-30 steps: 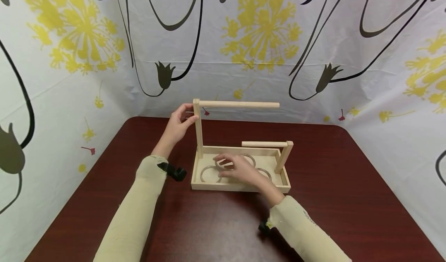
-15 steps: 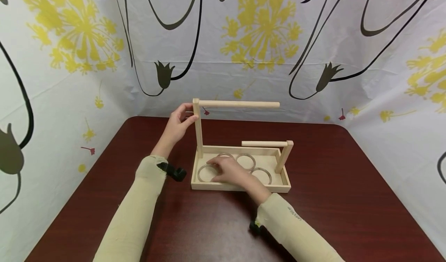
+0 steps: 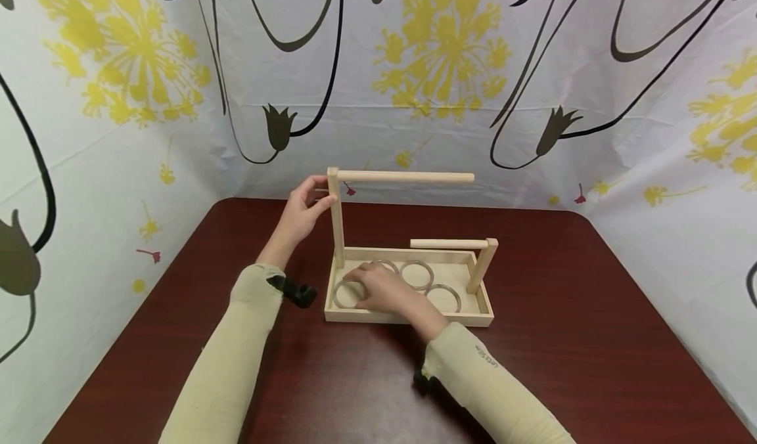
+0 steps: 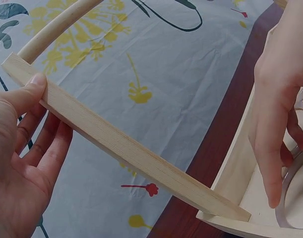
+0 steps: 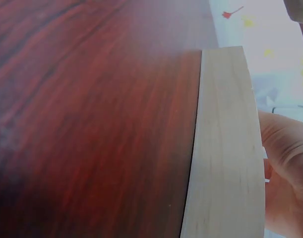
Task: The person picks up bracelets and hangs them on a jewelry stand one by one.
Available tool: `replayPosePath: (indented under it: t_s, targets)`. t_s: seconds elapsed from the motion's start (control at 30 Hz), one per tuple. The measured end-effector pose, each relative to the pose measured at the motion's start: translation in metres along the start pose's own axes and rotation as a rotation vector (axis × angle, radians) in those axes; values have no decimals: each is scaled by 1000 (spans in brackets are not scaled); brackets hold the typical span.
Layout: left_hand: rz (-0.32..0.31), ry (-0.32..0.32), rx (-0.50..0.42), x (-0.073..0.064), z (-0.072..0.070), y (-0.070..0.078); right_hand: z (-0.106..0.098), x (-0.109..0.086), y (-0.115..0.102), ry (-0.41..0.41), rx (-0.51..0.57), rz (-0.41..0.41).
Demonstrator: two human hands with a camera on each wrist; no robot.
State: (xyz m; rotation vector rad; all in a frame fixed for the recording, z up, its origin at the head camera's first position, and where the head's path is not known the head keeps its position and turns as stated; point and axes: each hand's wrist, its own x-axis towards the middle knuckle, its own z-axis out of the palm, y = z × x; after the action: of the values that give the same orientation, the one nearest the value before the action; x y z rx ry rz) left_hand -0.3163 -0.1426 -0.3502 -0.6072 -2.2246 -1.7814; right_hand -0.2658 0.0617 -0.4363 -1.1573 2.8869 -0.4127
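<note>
My left hand (image 3: 303,211) holds the top of the tall wooden post (image 3: 337,224), thumb on one face and fingers on the other, as the left wrist view (image 4: 30,144) confirms. This post rises from a shallow wooden tray (image 3: 408,320). Inside the tray my right hand (image 3: 384,288) reaches over the front-left pale ring (image 3: 336,294), fingers spread at its edge; part of that ring is hidden. In the left wrist view a straight finger of the right hand (image 4: 277,94) touches or nearly touches the ring (image 4: 285,198). Whether it is pinched does not show.
More rings lie flat in the tray: one (image 3: 416,262) at the back, one (image 3: 458,299) front right, one (image 3: 387,262) partly behind the right hand. A long dowel (image 3: 408,177) extends from the tall post; a shorter dowel (image 3: 449,244) from the low post (image 3: 481,266). A dark red table (image 3: 550,286) lies beneath.
My right hand has moved left across the tray, and the front-left ring has slid slightly left with it. The rings at right have come into fuller view. My left hand stays put.
</note>
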Motion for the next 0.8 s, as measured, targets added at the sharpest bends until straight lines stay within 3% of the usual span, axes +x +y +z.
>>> replayPosePath:
  t_s: [0.27, 0.47, 0.8]
  targets:
    - [16, -3, 20, 0, 2, 0, -6, -1, 7, -56, 169, 70]
    - [-1, 3, 21, 1, 0, 1, -8, -4, 10, -31, 351, 77]
    - [26, 5, 28, 2, 0, -2, -19, -13, 5, 28, 519, 44]
